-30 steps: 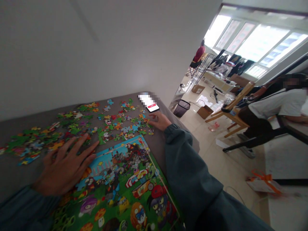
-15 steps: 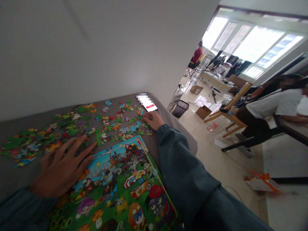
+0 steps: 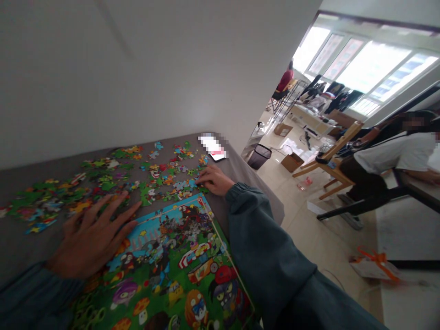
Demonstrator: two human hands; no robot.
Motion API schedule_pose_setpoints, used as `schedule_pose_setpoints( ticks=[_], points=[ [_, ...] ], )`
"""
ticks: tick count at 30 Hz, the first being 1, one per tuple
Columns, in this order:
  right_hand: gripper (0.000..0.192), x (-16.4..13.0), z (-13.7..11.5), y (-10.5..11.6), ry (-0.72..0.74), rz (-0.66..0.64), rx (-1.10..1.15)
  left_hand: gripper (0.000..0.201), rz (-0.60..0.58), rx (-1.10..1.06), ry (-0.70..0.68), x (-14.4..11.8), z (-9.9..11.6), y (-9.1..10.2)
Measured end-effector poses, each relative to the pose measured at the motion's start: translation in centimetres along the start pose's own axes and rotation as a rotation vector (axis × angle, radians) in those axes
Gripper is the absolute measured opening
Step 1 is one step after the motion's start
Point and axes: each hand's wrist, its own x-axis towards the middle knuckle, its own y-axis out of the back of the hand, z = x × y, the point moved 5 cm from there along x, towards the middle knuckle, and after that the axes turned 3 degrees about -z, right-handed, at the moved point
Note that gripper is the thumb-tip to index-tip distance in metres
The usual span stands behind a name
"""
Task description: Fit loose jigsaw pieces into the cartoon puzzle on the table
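My left hand (image 3: 91, 236) lies with fingers spread at the left edge of the puzzle board (image 3: 172, 256), its fingertips over loose jigsaw pieces (image 3: 44, 197). The board carries a colourful cartoon picture with a blue strip along the top. Beyond the board's far right corner, my right hand (image 3: 216, 180) has its fingers bent and drawn together at a light blue jigsaw piece (image 3: 191, 183). That hand's thumb is mostly hidden. More loose pieces (image 3: 165, 172) are scattered between the two hands.
A lit phone (image 3: 213, 149) lies near the table's far right corner, by the wall (image 3: 154, 68). Grey cloth covers the table (image 3: 254, 183). On the floor to the right are a bin (image 3: 259, 156), a cardboard box (image 3: 292, 162) and a wooden chair (image 3: 333, 165) with a seated person (image 3: 385, 156).
My right hand has moved from just below the phone toward the board, to the light blue pieces. My left hand keeps its place, while the whole view has shifted slightly.
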Motion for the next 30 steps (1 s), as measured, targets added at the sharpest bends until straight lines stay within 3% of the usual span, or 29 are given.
schedule_pose_setpoints(
  ticks=[5, 10, 14, 18, 24, 30],
  points=[
    [0.054, -0.5, -1.2, -0.5, -0.121, -0.070, -0.129, 0.065, -0.019, -0.012, 0.018, -0.1, -0.2, -0.5],
    [0.052, -0.7, -1.3, -0.4, -0.179, -0.008, -0.128, 0.065, -0.033, 0.011, 0.018, -0.3, 0.1, -0.5],
    [0.036, -0.7, -1.1, 0.0, -0.117, 0.089, -0.051, 0.063, -0.059, 0.036, 0.043, -0.3, 0.5, 0.0],
    [0.024, -0.7, -1.6, -0.6, 0.024, 0.042, 0.000, 0.061, -0.115, 0.033, 0.042, -0.2, 0.8, 0.4],
    [0.035, -0.6, -1.1, -0.9, -0.099, 0.047, -0.021, 0.063, -0.124, 0.045, 0.049, -0.2, 1.1, 0.7],
    [0.042, -0.7, -3.8, -1.6, 0.072, -0.029, -0.034, 0.063, -0.118, 0.048, 0.038, -0.3, 0.9, 0.6]
  ],
)
